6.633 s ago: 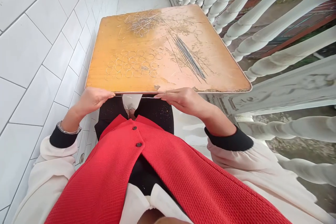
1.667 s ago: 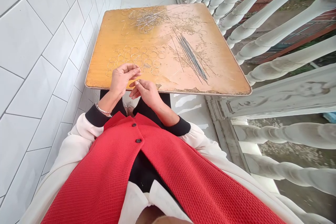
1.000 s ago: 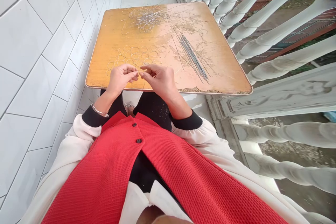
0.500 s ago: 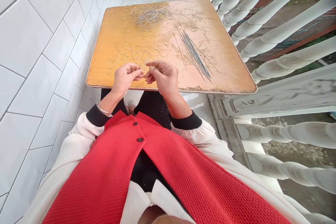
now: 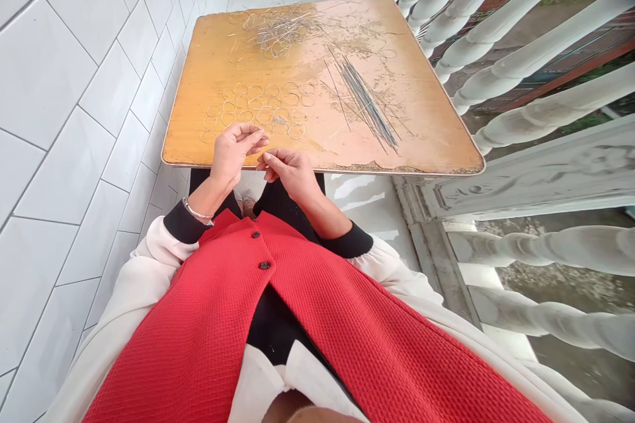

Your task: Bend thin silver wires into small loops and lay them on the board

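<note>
My left hand (image 5: 235, 151) is over the near edge of the table, thumb and forefinger pinched together. Just right of it and a little lower, my right hand (image 5: 292, 173) pinches too, its fingertips close to the left ones. Between them a thin wire is barely visible; its shape is mostly hidden by the fingers. Beyond my hands, several thin wire rings (image 5: 255, 94) lie in loose rows. Among them sits a small heap of tiny wire pieces (image 5: 279, 120). To the right lies a bundle of straight grey wires (image 5: 368, 102).
A tangled pile of wire rings (image 5: 282, 32) lies at the far side of the worn wooden table (image 5: 198, 66). A white tiled wall (image 5: 74, 112) runs along the left. On the right stands a white balustrade (image 5: 516, 76).
My right hand has moved down and left, toward me, and its raised forefinger has closed into a pinch. My left hand has barely shifted. The small heap of wire pieces is now uncovered.
</note>
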A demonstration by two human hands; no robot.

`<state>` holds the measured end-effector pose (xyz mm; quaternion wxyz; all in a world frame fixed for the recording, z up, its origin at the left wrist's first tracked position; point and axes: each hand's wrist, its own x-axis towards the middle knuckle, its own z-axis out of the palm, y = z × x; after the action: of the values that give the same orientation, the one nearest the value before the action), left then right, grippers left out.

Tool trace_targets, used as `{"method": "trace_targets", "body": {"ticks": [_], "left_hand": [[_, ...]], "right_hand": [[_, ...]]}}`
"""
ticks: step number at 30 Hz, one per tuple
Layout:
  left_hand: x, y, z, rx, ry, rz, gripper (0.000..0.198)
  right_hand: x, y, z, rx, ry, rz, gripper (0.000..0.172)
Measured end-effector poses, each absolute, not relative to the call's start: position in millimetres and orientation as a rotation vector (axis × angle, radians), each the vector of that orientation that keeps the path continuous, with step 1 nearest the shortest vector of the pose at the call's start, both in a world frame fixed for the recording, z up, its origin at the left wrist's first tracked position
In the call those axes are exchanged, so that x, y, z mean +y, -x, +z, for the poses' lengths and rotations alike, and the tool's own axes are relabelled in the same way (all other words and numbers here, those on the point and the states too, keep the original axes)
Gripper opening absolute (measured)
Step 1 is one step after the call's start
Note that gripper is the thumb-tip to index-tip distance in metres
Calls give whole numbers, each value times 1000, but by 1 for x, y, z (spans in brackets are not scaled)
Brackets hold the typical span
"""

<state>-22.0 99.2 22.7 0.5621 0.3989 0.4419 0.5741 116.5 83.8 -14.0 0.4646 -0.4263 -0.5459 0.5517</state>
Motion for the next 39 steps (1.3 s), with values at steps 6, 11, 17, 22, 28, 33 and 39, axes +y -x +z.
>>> {"method": "trace_targets", "body": {"ticks": [6, 11, 17, 22, 28, 33, 39], "left_hand": [[97, 21, 22, 1010, -915, 1297, 13], [101, 22, 20, 1025, -938, 1269, 17], [101, 21, 19, 1053, -976, 1288, 22], [102, 24, 22, 1099, -1007, 1333, 22], [107, 45, 28, 1099, -1116, 1403, 23], [102, 57, 27, 1111, -1132, 1352, 23], [92, 65, 24, 1098, -1129, 1230, 23]], "right_hand": [[80, -108, -14, -1374, 1018, 1330, 43], [79, -104, -17, -1432, 1021, 1268, 45], [82, -100, -18, -1460, 1038, 1267, 49], [73, -99, -18, -1339, 882, 1585, 48], [71, -121, -25, -1539, 874, 1601, 38], [85, -148, -12, -2132, 1007, 877, 30], [108, -165, 18, -2505, 1019, 496, 24]]}}
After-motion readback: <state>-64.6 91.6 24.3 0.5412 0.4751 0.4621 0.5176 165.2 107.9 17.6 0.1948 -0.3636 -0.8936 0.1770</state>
